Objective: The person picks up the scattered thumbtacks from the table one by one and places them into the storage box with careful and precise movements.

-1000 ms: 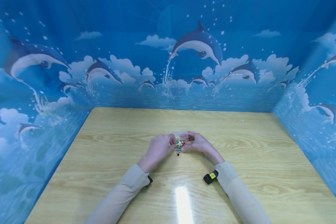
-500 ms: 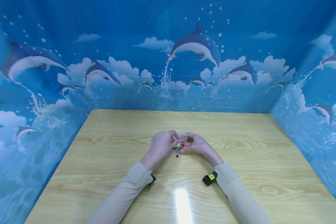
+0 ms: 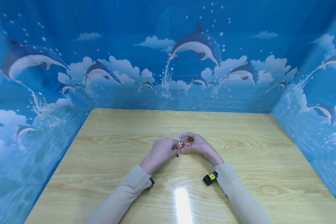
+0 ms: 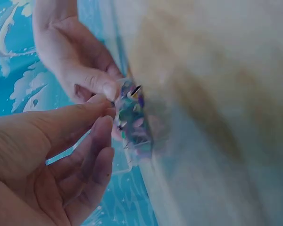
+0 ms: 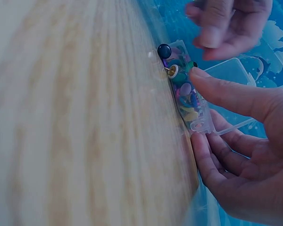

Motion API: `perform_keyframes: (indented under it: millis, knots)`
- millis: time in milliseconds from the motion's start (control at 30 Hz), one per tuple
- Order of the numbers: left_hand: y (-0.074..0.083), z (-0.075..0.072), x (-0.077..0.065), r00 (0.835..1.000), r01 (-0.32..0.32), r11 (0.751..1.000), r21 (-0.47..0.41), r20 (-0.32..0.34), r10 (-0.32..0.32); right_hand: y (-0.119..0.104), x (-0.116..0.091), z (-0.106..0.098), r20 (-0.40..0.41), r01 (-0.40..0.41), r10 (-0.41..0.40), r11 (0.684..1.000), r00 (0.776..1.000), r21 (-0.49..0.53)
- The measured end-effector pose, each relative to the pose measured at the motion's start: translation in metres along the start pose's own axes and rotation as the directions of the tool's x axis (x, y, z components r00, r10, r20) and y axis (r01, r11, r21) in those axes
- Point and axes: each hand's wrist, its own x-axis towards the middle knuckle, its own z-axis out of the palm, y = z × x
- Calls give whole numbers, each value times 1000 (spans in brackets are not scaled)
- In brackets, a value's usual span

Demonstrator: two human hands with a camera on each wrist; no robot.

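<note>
A small clear plastic box (image 5: 205, 123) of coloured thumbtacks (image 3: 182, 144) sits low at the table, its hinged lid (image 3: 175, 135) swung back. My right hand (image 3: 199, 145) holds the box at its right end, thumb across the near side, fingers behind. My left hand (image 3: 163, 151) is at the box's left front, thumb and fingertips close together; I cannot tell whether a tack is between them. A black-headed tack (image 5: 164, 51) and a white-headed tack (image 5: 172, 71) show at the front side, the black one just below the hands in the head view.
The wood-grain table (image 3: 249, 155) reaches to a blue dolphin-print backdrop (image 3: 128, 81) at the back and sides. A black wrist camera (image 3: 208, 179) hangs under the right cuff. Bright glare (image 3: 184, 203) lies on the near table.
My left hand rises toward the lid half a second ago, then comes back down to the box's front left. The lid shows more again; my right hand stays on the box.
</note>
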Motion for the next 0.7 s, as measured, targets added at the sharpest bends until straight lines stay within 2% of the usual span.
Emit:
perform_keyframes:
  millis: [100, 200, 433, 600, 700]
  knots:
    - [1, 5, -4, 999, -28, 999, 29, 26, 28, 0, 1, 0, 1, 13, -13, 1000, 1000, -9]
    - [3, 8, -8, 999, -31, 999, 42, 42, 29, -1, 1, 1, -4, 15, -15, 1000, 1000, -16]
    - [2, 8, -13, 998, -52, 997, 62, 41, 49, -1, 0, 1, -14, 1, -1, 1000, 1000, -16]
    - [1, 4, -14, 997, -41, 998, 45, 72, 38, 0, 1, 1, -10, 8, -8, 1000, 1000, -8]
    - [-2, 4, -12, 998, -30, 999, 41, 49, 28, 0, 1, 0, -9, 2, -2, 1000, 1000, -3]
